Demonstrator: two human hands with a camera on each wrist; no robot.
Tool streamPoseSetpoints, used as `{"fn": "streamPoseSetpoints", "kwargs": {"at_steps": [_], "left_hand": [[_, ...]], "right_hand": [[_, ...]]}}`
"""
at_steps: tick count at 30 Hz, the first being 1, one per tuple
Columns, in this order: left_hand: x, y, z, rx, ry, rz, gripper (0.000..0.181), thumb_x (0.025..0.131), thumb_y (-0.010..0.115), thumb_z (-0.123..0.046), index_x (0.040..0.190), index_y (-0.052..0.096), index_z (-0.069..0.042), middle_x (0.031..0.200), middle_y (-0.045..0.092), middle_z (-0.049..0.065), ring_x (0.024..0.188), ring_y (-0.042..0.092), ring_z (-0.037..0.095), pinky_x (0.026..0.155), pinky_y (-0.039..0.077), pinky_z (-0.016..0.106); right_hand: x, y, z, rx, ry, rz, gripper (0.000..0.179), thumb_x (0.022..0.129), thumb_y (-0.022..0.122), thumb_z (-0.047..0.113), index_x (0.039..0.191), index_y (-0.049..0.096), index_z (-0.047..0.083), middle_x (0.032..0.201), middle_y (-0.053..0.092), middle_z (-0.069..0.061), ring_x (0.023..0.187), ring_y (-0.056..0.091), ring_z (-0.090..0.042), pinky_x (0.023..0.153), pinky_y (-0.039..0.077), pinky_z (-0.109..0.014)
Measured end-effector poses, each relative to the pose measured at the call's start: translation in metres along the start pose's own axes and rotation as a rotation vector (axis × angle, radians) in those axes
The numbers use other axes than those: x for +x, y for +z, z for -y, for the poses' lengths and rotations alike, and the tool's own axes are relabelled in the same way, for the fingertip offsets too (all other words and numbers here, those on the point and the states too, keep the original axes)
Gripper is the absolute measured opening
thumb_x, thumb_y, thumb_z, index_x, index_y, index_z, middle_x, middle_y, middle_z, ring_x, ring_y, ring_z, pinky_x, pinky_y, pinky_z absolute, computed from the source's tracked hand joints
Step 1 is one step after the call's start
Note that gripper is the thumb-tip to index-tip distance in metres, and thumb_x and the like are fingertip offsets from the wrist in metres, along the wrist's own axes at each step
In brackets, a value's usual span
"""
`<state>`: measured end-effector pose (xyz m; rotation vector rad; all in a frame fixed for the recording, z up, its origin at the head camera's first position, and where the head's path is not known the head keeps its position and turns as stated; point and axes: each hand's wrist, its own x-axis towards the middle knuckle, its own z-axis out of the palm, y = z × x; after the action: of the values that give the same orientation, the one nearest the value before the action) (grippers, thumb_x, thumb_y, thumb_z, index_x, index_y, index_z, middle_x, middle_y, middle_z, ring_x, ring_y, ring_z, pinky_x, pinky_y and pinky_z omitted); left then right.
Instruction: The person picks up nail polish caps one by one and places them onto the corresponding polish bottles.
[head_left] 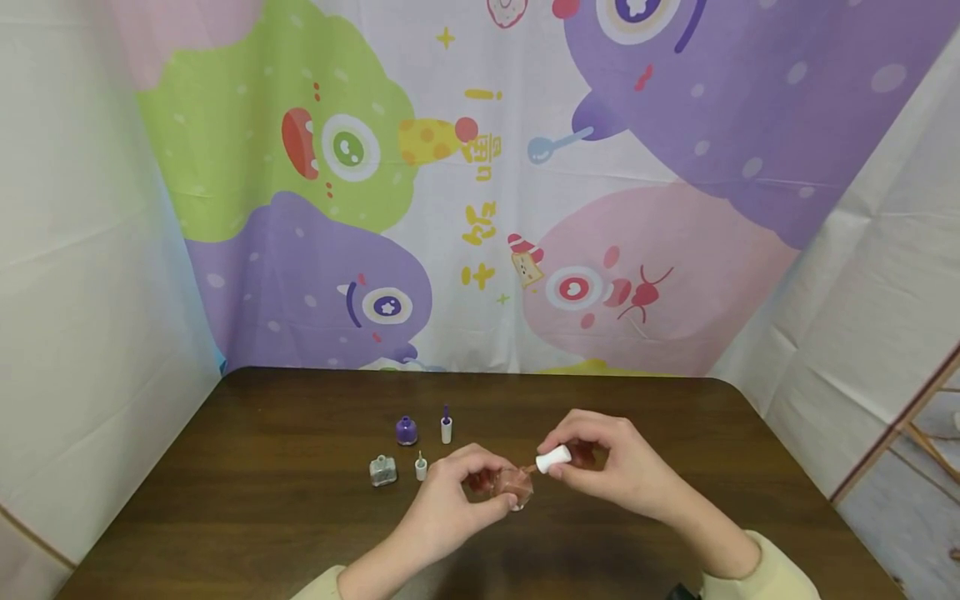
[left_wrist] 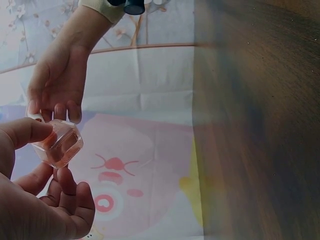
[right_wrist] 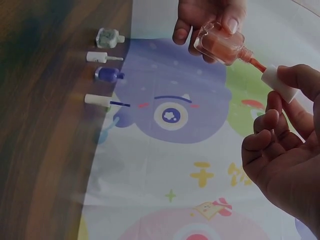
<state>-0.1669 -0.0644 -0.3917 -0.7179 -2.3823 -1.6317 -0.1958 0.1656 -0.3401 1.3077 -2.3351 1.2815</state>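
My left hand [head_left: 457, 500] pinches a clear glass nail polish bottle [head_left: 514, 485] of peach-pink polish between thumb and fingers, above the table. The bottle tilts, its neck turned toward the right hand. My right hand [head_left: 611, 458] pinches a white nail polish cap [head_left: 553, 459] with thumb and fingertips. In the right wrist view, the cap's polish-coated brush [right_wrist: 257, 64] runs into the mouth of the bottle neck [right_wrist: 245, 54], and the cap stands apart from the neck. The left wrist view shows the bottle [left_wrist: 62, 145] in the left fingers, the right hand behind it.
On the brown table [head_left: 262, 517], left of the hands, stand an uncapped purple polish bottle [head_left: 407, 431] and a silver-grey glitter bottle [head_left: 382, 471]. Beside them are two white caps, one with a purple brush [head_left: 446, 427], one with a pale brush [head_left: 421, 467]. A cartoon-printed cloth [head_left: 480, 325] hangs behind.
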Motion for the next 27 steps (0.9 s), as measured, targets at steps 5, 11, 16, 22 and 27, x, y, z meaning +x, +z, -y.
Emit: {"fn": "streamPoseSetpoints", "kwargs": {"at_steps": [5,11,16,22,27], "left_hand": [[0.0001,0.0009,0.0014,0.011,0.039,-0.005,0.022,0.072,0.077,-0.01,0.092,0.071,-0.018,0.082,0.061,-0.008,0.074,0.055,0.007,0.067,0.049,0.024],[0.0003,0.0023,0.0006,0.009,0.044,-0.007,0.022,0.072,0.077,-0.01,0.091,0.071,-0.018,0.082,0.062,-0.01,0.073,0.054,0.007,0.066,0.049,0.024],[0.0001,0.0033,-0.0009,0.014,0.052,-0.021,0.023,0.07,0.079,-0.011,0.091,0.071,-0.02,0.082,0.063,-0.013,0.071,0.054,0.007,0.064,0.049,0.025],[-0.0001,0.0038,-0.0017,0.007,0.057,-0.016,0.024,0.07,0.078,-0.01,0.091,0.071,-0.019,0.082,0.062,-0.012,0.072,0.055,0.006,0.065,0.049,0.024],[-0.0001,0.0049,-0.0014,0.002,0.083,-0.023,0.022,0.072,0.078,-0.011,0.091,0.071,-0.018,0.08,0.063,-0.009,0.071,0.055,0.008,0.065,0.049,0.025]], "right_hand": [[0.0001,0.0012,-0.0004,0.01,0.001,0.01,0.018,0.081,0.074,0.011,0.098,0.068,0.016,0.086,0.061,0.004,0.062,0.049,-0.011,0.05,0.043,-0.022],[0.0,0.0026,-0.0003,0.002,0.004,0.014,0.019,0.082,0.074,0.012,0.099,0.068,0.017,0.087,0.062,0.004,0.063,0.049,-0.01,0.051,0.043,-0.02],[-0.0001,0.004,0.0005,0.007,0.019,0.018,0.022,0.082,0.074,0.012,0.1,0.067,0.02,0.086,0.061,0.004,0.063,0.048,-0.009,0.05,0.042,-0.022],[0.0,0.0056,0.0004,0.034,0.023,0.026,0.021,0.082,0.073,0.01,0.1,0.066,0.016,0.086,0.06,0.003,0.062,0.047,-0.008,0.05,0.041,-0.019],[0.0003,0.0082,-0.0014,0.04,0.015,0.025,0.021,0.082,0.074,0.012,0.1,0.066,0.017,0.084,0.06,0.003,0.063,0.047,-0.009,0.05,0.041,-0.019]]}}
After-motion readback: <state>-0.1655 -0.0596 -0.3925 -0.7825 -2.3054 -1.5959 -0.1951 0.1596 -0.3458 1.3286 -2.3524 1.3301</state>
